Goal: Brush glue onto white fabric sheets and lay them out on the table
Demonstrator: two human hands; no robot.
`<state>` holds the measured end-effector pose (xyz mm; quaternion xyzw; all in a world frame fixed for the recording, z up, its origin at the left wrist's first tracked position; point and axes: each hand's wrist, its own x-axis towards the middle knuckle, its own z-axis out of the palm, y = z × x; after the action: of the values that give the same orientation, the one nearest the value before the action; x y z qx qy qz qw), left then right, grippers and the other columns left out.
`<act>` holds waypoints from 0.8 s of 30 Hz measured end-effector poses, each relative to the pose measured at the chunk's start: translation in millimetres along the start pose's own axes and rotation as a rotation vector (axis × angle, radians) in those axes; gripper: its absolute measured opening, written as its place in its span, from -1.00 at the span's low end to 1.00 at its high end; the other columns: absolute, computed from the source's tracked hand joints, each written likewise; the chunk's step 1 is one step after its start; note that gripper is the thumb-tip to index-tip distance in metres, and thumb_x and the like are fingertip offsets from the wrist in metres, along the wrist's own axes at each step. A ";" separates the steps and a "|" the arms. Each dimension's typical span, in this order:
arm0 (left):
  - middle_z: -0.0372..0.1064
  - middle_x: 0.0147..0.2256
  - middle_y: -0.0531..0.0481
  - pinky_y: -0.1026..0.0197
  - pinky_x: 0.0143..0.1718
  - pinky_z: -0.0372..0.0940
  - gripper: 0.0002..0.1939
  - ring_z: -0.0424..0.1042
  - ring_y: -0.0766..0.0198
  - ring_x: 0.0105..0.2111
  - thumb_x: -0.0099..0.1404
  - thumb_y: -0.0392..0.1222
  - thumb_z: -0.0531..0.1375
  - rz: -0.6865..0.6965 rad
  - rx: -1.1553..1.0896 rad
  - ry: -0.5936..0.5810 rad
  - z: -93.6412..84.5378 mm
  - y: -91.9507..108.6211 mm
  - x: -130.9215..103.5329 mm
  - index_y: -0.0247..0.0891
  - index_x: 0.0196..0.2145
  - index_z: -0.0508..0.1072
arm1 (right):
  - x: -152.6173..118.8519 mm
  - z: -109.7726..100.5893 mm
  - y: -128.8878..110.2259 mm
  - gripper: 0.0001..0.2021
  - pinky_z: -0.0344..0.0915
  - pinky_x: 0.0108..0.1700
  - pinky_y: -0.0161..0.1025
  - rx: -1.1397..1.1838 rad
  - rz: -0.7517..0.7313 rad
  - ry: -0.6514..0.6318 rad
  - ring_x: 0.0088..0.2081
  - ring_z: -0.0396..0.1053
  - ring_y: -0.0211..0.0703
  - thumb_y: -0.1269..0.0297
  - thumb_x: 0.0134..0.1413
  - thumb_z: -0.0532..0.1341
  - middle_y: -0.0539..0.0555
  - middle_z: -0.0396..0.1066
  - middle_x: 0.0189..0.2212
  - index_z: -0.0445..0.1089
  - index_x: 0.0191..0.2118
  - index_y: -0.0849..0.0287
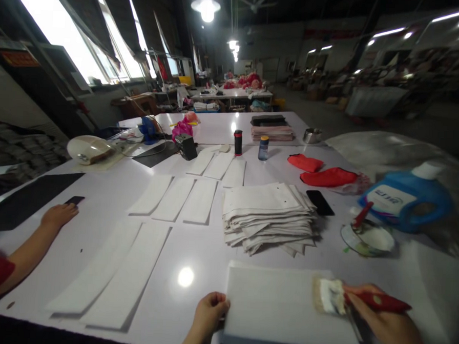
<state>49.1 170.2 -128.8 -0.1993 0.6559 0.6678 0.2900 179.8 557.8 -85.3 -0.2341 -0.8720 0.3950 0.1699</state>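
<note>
My right hand (383,324) grips a red-handled brush (333,295) whose glue-whitened bristles rest on the right part of a white rectangular sheet (284,308) lying at the table's near edge. My left hand (210,315) presses the sheet's left edge with its fingers curled. Just beyond the sheet is a stack of white fabric pieces (268,215). To the right stands a shallow dish of white glue (368,238) with a second red-handled brush in it.
Several white strips (174,197) lie spread over the white table (97,206). Another person's hand (58,215) rests at the left. A blue jug (405,199), a black phone (320,202), red cloth pieces (327,176) and two small bottles (250,145) stand farther back.
</note>
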 end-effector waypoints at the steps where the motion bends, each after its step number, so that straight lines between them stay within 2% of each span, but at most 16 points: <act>1: 0.21 -0.65 0.18 0.31 -0.56 0.17 -0.62 0.21 0.43 -0.63 -0.24 -0.04 0.41 0.001 0.018 -0.004 -0.5 -0.2 0.1 -0.27 -0.55 0.34 | -1.6 -13.8 0.8 -0.61 0.32 -0.32 -0.13 -0.060 0.012 0.067 -0.34 0.43 0.05 -0.19 -0.11 0.15 0.03 0.45 -0.39 0.38 -0.40 0.05; 2: 0.22 -0.65 0.17 0.29 -0.55 0.19 -0.62 0.22 0.42 -0.63 -0.23 -0.03 0.41 0.004 0.038 -0.007 -1.6 -0.1 0.2 -0.28 -0.54 0.35 | -4.4 -23.6 -4.4 -0.62 0.30 -0.35 -0.10 -0.112 0.005 0.151 -0.36 0.43 0.06 -0.19 -0.13 0.15 0.03 0.44 -0.41 0.37 -0.41 0.04; 4: 0.26 -0.62 0.14 0.26 -0.53 0.22 -0.60 0.25 0.39 -0.60 -0.22 0.00 0.41 0.004 0.078 0.000 -5.1 1.3 0.2 -0.29 -0.52 0.38 | -13.3 -30.0 -31.1 -0.69 0.27 -0.33 -0.08 -0.145 -0.068 0.354 -0.37 0.41 0.05 -0.11 -0.06 0.16 0.05 0.42 -0.42 0.35 -0.40 0.02; 6: 0.29 -0.61 0.11 0.23 -0.50 0.25 -0.58 0.28 0.36 -0.59 -0.22 0.01 0.41 0.000 0.101 0.010 -8.1 4.1 -0.8 -0.30 -0.49 0.41 | -26.7 -17.2 -71.6 -0.83 0.27 -0.23 -0.13 -0.030 -0.223 0.465 -0.31 0.40 -0.01 0.05 0.06 0.18 0.05 0.40 -0.37 0.32 -0.36 0.02; 8: 0.31 -0.59 0.09 0.22 -0.48 0.26 -0.58 0.30 0.35 -0.58 -0.22 0.01 0.42 -0.005 0.096 0.009 -9.0 7.5 -3.0 -0.31 -0.47 0.43 | -43.4 13.7 -114.1 -0.91 0.29 -0.21 -0.24 0.202 -0.387 0.345 -0.28 0.39 -0.10 0.20 0.12 0.21 0.04 0.39 -0.34 0.29 -0.36 0.04; 9: 0.32 -0.58 0.08 0.22 -0.47 0.26 -0.59 0.31 0.35 -0.57 -0.21 0.00 0.41 -0.006 0.086 0.003 -8.6 9.0 -4.5 -0.32 -0.46 0.44 | -52.3 34.2 -132.3 -0.91 0.30 -0.20 -0.28 0.291 -0.411 0.209 -0.26 0.39 -0.12 0.24 0.16 0.19 0.03 0.39 -0.32 0.30 -0.37 0.05; 11: 0.35 -0.57 0.06 0.22 -0.46 0.27 -0.60 0.34 0.34 -0.56 -0.18 -0.02 0.41 -0.008 0.064 -0.015 -7.1 11.3 -7.2 -0.32 -0.44 0.45 | -68.2 78.6 -157.3 -0.85 0.30 -0.20 -0.30 0.481 -0.345 -0.020 -0.26 0.38 -0.15 0.25 0.24 0.11 0.03 0.39 -0.31 0.29 -0.38 0.09; 13: 0.36 -0.57 0.05 0.23 -0.45 0.29 -0.63 0.34 0.34 -0.56 -0.16 -0.05 0.41 0.001 0.043 -0.027 -6.3 11.9 -8.8 -0.33 -0.44 0.46 | -78.4 115.9 -163.5 -0.84 0.31 -0.20 -0.30 0.555 -0.296 -0.232 -0.29 0.38 -0.16 0.23 0.25 0.09 0.04 0.40 -0.33 0.29 -0.36 0.11; 15: 0.34 -0.59 0.07 0.24 -0.46 0.29 -0.65 0.32 0.37 -0.58 -0.17 -0.09 0.42 0.004 0.028 -0.022 -7.0 11.2 -8.6 -0.34 -0.46 0.46 | -80.9 133.7 -151.6 -0.83 0.31 -0.24 -0.31 0.539 -0.260 -0.319 -0.33 0.38 -0.16 0.20 0.23 0.11 0.03 0.40 -0.37 0.29 -0.36 0.12; 17: 0.33 -0.61 0.08 0.26 -0.48 0.28 -0.67 0.31 0.39 -0.61 -0.18 -0.12 0.42 0.002 0.019 -0.017 -8.2 10.1 -6.9 -0.34 -0.48 0.45 | -76.7 127.0 -126.0 -0.80 0.31 -0.26 -0.31 0.485 -0.197 -0.257 -0.35 0.38 -0.14 0.14 0.21 0.12 0.03 0.40 -0.40 0.29 -0.39 0.11; 20: 0.36 -0.60 0.05 0.26 -0.48 0.28 -0.67 0.34 0.37 -0.60 -0.18 -0.12 0.42 0.005 0.009 -0.029 -8.3 9.4 -3.8 -0.35 -0.49 0.46 | -64.6 82.3 -74.9 -0.77 0.33 -0.22 -0.30 0.339 -0.111 -0.132 -0.31 0.40 -0.10 0.06 0.16 0.15 0.03 0.43 -0.37 0.34 -0.39 0.09; 24: 0.38 -0.59 0.04 0.25 -0.47 0.30 -0.67 0.36 0.35 -0.59 -0.20 -0.11 0.42 0.011 0.006 -0.048 -4.6 10.2 -2.2 -0.35 -0.51 0.46 | -48.5 14.0 -9.9 -0.73 0.37 -0.21 -0.30 0.102 -0.078 -0.084 -0.28 0.43 -0.04 -0.04 0.08 0.19 0.04 0.46 -0.34 0.41 -0.33 0.06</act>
<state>43.7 165.6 -119.9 -0.1788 0.6520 0.6719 0.3026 210.8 517.3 -91.9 -0.1743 -0.8655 0.4414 0.1602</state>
